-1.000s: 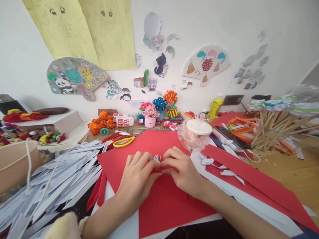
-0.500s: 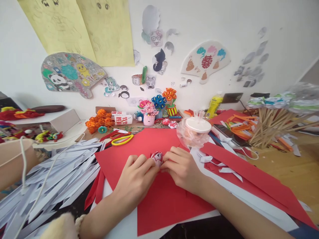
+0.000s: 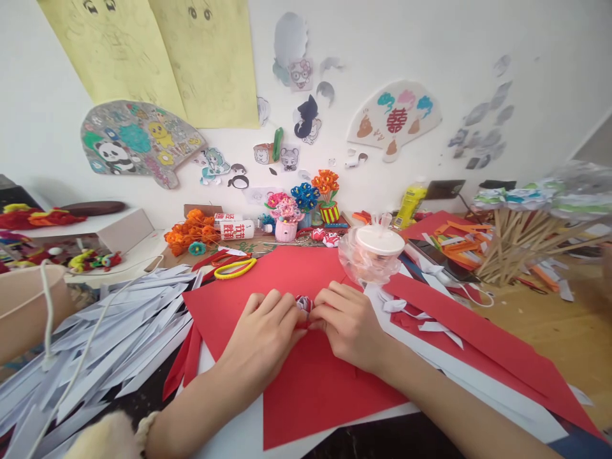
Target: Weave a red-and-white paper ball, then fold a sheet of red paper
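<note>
Between my hands is a small red-and-white folded paper ball, partly hidden by my fingers. My left hand pinches it from the left, fingers bent and closed. From the right, my right hand grips it with thumb and fingers pressed together. Both hands are just above a large sheet of red paper. Further back lie finished-looking red-and-white paper balls of a similar kind.
White paper strips are heaped on the left. Yellow-handled scissors lie beyond my left hand. A lidded plastic cup stands past my right hand, with red paper strips to its right. Pots of craft flowers line the wall.
My left fingers have shifted slightly around the paper ball, and more of it is covered now. My right hand has stayed almost in place.
</note>
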{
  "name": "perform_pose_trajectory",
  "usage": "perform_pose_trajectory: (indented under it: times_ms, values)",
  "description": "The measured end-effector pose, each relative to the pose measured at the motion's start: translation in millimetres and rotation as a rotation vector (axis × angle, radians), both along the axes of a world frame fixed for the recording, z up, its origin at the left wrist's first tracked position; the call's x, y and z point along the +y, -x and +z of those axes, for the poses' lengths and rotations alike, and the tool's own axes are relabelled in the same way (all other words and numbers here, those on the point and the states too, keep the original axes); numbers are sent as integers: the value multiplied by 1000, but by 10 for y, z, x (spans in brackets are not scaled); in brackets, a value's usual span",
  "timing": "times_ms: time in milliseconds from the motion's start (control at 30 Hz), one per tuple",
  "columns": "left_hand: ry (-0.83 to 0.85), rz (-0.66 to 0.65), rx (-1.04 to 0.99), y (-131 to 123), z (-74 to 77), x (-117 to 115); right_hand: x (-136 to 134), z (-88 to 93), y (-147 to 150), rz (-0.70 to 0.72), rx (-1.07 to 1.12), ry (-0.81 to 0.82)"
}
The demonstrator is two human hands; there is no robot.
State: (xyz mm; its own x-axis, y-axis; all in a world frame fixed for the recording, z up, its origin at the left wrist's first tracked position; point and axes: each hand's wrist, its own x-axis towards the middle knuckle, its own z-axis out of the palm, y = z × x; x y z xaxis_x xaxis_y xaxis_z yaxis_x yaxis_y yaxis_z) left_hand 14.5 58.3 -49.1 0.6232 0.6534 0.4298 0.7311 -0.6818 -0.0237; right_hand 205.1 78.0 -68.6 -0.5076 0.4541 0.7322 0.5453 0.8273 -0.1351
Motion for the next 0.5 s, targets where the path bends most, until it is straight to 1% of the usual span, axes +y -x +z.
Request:
perform_pose_trajectory:
  times_ms: [67,133,233,300,333,400,500]
  values:
    - [38,7,-55,-2,23,-6,-5,9,4,8,29,47]
    - [102,39,-112,-5,62,-14,-13,30,12,27,109,145]
    - [214,141,-248,-21,129,-33,-29,62,39,42,287,426]
    - [316,168,-372,-36,161,-47,-39,77,61,77,327,613]
    - [376,161,-437,-42,172,-53,-42,85,70,105,326,684]
    - [503,125,-562,-51,188,-63,-46,107,76,169,331,775]
    - [665,75,-717,-54,216,-67,-47,149,61,220,384,833]
